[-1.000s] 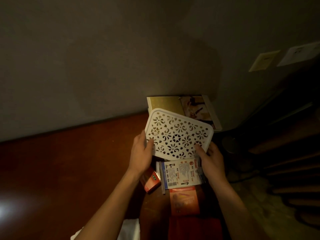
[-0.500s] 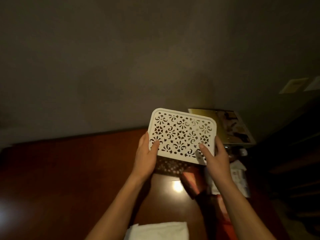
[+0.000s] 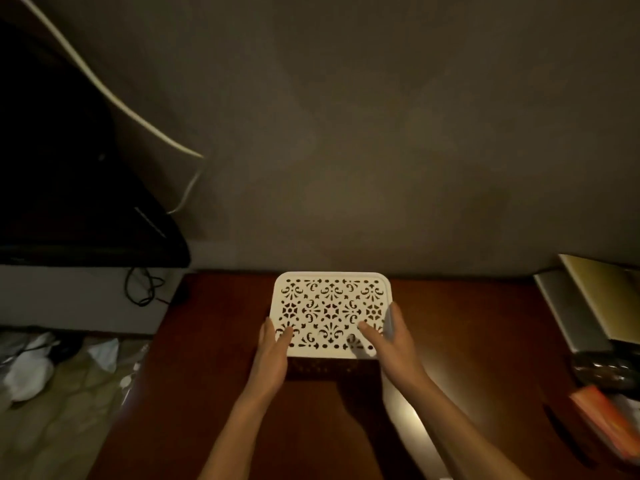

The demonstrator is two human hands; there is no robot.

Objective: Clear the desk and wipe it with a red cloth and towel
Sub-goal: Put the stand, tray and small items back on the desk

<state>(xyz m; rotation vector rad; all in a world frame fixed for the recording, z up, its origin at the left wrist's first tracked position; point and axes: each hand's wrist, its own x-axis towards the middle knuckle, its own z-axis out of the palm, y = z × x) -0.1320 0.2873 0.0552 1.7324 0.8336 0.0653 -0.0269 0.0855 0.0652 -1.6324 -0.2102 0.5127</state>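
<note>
Nearest, cut off by the lower edge, two bare forearms over the dark red desk [image 3: 214, 393]. Further in, gripping a white fretwork box [image 3: 330, 313] at its near corners: left hand [image 3: 272, 355] with thumb on the lid, right hand [image 3: 393, 341] likewise, fingers hidden behind the sides. Beyond, hard to make out in the dimness: books [image 3: 588, 306] far right, blurred orange packet [image 3: 606, 417], black shape [image 3: 69, 202] far left; no cloth in view.

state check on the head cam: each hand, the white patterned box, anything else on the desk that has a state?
left hand: holds the box's left side, thumb on top.
right hand: holds its right side, thumb on top.
white patterned box: upright, top face level, held over the desk; contact with it unclear.
desk: bare around the box.
books: stacked at the right edge.
</note>
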